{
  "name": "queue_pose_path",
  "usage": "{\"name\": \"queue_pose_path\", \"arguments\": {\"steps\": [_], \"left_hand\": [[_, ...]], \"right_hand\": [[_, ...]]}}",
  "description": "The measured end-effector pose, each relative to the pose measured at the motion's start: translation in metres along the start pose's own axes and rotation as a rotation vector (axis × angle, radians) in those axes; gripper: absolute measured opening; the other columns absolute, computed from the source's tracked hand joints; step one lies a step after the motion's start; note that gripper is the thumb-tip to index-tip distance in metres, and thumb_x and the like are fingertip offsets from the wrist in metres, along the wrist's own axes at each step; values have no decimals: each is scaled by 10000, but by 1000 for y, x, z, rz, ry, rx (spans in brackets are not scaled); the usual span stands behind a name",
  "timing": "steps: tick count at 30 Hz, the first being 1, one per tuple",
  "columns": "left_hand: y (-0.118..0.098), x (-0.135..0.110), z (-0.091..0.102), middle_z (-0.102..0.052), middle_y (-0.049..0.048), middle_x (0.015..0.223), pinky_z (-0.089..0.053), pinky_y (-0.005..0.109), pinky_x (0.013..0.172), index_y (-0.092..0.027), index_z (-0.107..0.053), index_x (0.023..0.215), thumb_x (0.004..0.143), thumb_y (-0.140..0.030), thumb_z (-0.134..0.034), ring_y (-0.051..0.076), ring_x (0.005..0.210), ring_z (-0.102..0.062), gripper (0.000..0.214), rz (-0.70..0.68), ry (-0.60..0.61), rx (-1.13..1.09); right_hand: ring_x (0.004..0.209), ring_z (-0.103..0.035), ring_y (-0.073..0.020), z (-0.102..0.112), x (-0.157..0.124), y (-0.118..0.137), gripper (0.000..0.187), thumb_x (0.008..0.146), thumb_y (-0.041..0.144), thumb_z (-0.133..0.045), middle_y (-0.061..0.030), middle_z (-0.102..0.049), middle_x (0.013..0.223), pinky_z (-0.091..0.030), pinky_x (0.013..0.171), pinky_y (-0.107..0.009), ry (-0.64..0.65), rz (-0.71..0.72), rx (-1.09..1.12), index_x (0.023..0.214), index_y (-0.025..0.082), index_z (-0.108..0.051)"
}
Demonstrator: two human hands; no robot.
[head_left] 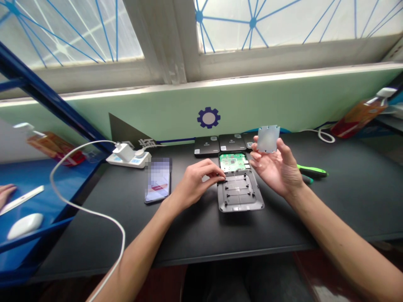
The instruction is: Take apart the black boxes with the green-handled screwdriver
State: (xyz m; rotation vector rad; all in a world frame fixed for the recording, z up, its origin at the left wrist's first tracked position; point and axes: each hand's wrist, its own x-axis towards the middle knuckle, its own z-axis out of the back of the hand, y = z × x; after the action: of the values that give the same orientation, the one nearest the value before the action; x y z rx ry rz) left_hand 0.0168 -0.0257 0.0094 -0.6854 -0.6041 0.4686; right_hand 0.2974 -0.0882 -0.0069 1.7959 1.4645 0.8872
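My right hand [278,170] is raised with its palm turned up, holding a thin, square silver metal plate [268,140] between thumb and fingers. The plate has small notches along its edges. My left hand [203,178] is closed in a pinch at the upper left corner of a dark plastic cover [239,203]; whatever is between the fingertips is too small to make out. The cover lies inner side up, showing several small black posts. Just behind it, a green circuit board [233,162] sits in its housing, with the cover's far edge against it.
Several black boxes [206,145] line the back of the table. A phone [158,180] and a white power strip [129,159] with a looping cable are left. Green-and-black handled tools [311,171] lie right. Another person's hand [5,195] shows at far left.
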Motion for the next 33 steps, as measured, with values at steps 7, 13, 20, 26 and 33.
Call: {"name": "queue_pose_path", "arguments": {"steps": [7,13,20,26,33], "left_hand": [[0,0,1,-771,91,1114,-614,323,883,-194,-834,1056,1080,-324,-760,203,977,-741,151,7,-19,-1],[5,-1,-4,-758,81,1109,-595,328,899,-190,-820,1072,1086,-291,-746,196,966,-733,126,16,79,33],[8,-2,-4,-755,81,1104,-573,330,909,-188,-817,1048,1075,-274,-753,209,994,-735,110,27,124,70],[12,-2,-3,-772,85,1082,-565,311,891,-190,-840,1030,1065,-295,-770,207,971,-748,130,44,148,85],[14,-3,-1,-794,98,1074,-572,336,889,-195,-873,1018,1045,-314,-794,221,960,-744,146,77,187,87]], "right_hand": [[792,-604,-177,-4,-1,2,554,923,756,-801,-52,-718,1156,-619,709,-312,-30,7,3,1239,302,-799],[840,-631,-179,-1,0,0,573,840,771,-888,-46,-738,1293,-619,709,-310,-39,34,-57,1193,324,-819],[934,-698,-226,0,-4,-3,576,832,734,-906,-69,-773,1305,-673,864,-373,-41,18,-124,1211,307,-830],[1112,-733,-278,1,-6,-6,505,800,611,-969,-53,-768,1378,-658,853,-384,-33,27,-161,1207,340,-842],[1074,-713,-310,-1,-7,-9,456,797,505,-1015,-70,-779,1190,-622,906,-466,108,179,-470,1186,325,-861]]}}
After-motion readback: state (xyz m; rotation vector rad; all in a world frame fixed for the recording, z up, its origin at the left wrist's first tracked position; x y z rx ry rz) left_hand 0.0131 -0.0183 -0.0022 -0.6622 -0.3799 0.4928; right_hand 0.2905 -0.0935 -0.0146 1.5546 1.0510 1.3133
